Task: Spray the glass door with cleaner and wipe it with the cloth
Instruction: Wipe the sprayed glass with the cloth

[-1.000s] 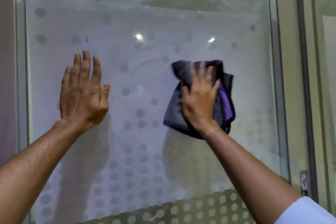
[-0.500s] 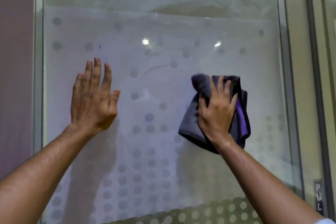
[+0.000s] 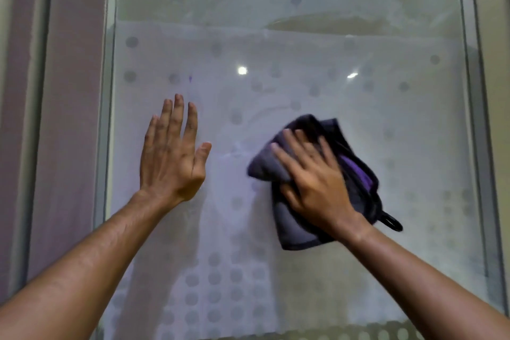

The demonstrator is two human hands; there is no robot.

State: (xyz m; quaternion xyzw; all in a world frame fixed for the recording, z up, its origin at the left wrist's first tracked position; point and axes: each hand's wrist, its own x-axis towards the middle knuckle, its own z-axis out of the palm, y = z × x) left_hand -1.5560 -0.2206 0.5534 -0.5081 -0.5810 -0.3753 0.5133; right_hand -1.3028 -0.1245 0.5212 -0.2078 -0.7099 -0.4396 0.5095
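The glass door (image 3: 289, 63) fills the view, frosted with grey dots and streaked with wet smears. My right hand (image 3: 311, 185) presses a dark grey cloth (image 3: 356, 174) with a purple edge flat against the glass, right of centre. A small black loop hangs from the cloth's lower right corner. My left hand (image 3: 172, 152) lies flat on the glass to the left, fingers up and spread, holding nothing. No spray bottle is in view.
A metal frame (image 3: 106, 119) borders the glass on the left, with a mauve wall (image 3: 74, 119) beyond it. Another metal frame (image 3: 474, 119) runs down the right side. A darker dotted band crosses the bottom of the glass.
My right hand has slid the cloth down and to the left, towards my left hand, and the cloth has turned. The left hand stays flat on the glass. The camera view shifted left.
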